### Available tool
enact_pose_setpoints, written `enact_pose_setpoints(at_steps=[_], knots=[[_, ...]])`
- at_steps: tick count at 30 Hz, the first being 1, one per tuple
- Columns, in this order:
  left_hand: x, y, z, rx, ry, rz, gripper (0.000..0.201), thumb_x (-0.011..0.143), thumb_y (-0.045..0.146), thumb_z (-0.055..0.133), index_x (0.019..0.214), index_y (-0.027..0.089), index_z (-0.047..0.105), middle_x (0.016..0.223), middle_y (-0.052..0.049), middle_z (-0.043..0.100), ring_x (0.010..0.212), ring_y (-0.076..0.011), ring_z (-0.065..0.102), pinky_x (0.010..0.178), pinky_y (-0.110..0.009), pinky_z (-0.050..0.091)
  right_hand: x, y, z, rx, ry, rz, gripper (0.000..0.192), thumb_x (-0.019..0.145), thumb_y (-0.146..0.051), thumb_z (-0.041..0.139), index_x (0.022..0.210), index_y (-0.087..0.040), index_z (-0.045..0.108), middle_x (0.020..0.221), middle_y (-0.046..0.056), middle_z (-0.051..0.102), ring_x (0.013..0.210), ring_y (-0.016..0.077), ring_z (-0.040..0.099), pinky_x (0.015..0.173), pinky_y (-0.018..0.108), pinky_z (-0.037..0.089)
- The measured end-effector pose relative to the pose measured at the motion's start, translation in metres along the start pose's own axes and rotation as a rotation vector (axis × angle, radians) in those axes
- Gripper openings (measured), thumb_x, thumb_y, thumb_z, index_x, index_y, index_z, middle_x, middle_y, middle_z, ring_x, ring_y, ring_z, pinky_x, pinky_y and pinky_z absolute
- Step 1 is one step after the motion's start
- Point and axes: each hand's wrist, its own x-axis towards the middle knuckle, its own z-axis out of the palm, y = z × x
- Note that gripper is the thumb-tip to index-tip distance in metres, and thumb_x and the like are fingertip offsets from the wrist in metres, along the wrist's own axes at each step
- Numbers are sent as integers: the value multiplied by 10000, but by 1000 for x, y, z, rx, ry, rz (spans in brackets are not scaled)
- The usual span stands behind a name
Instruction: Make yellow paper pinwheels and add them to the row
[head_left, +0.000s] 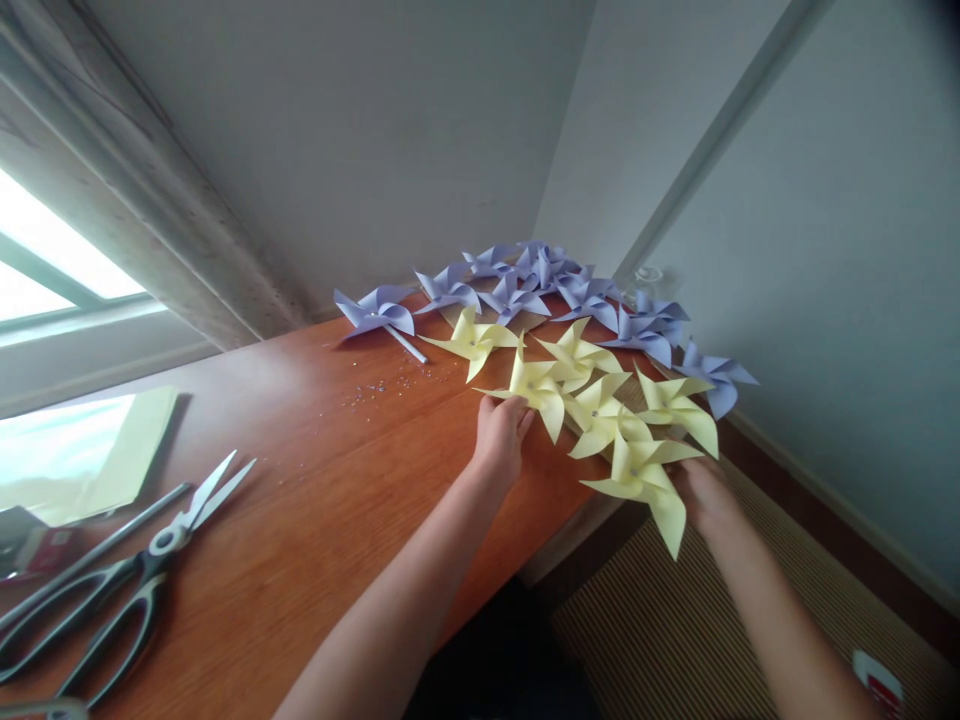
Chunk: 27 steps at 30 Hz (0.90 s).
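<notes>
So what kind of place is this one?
Probably a home craft corner: a brown wooden table by a window, yellow paper pinwheels under both hands, lilac paper pinwheels behind, grey-handled scissors.

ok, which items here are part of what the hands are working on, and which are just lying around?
In hand:
- left hand touching a yellow pinwheel
- right hand at the nearest yellow pinwheel
- other yellow pinwheels
- purple pinwheels in the arc behind

Lying about:
- scissors on the wooden table
- yellow paper sheets
- scattered small bits
</notes>
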Motion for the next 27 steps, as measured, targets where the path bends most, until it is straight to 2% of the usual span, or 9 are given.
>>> enact_pose_setpoints(at_steps=[5, 10, 17, 20, 27], knots=[[2, 0, 5, -4, -20, 46, 243, 669, 67, 655, 829, 201, 530, 875, -24, 674, 889, -141, 684, 931, -302, 516, 10, 2, -3, 21, 39, -4, 242, 614, -236, 883, 801, -222, 730, 813, -3, 775, 693, 164, 733, 616, 239, 634], [3, 1, 8, -5, -46, 74, 192, 674, 64, 625, 810, 190, 576, 885, -38, 676, 909, -144, 670, 933, -279, 508, 13, 1, -2, 32, 22, 10, 236, 622, -233, 886, 819, -221, 757, 840, 10, 789, 727, 153, 739, 663, 228, 635], [-4, 8, 6, 22, -64, 91, 153, 669, 77, 618, 769, 193, 618, 833, -34, 686, 909, -163, 669, 889, -253, 501, 0, 0, -1, 47, 1, 11, 234, 629, -179, 842, 855, -205, 788, 848, 31, 800, 700, 163, 743, 618, 217, 636], [-8, 11, 3, 26, -52, 93, 183, 665, 77, 628, 794, 206, 608, 836, -27, 684, 924, -166, 671, 903, -259, 500, -7, -2, -1, 66, -14, 15, 230, 640, -155, 806, 867, -190, 792, 874, 41, 803, 741, 153, 752, 679, 191, 639], [-8, 9, 2, 30, -60, 78, 221, 667, 53, 607, 824, 210, 602, 796, -24, 666, 921, -168, 668, 900, -264, 511, -20, -8, -1, 68, -43, 24, 251, 664, -135, 770, 914, -157, 782, 918, 80, 797, 830, 175, 764, 785, 221, 647]])
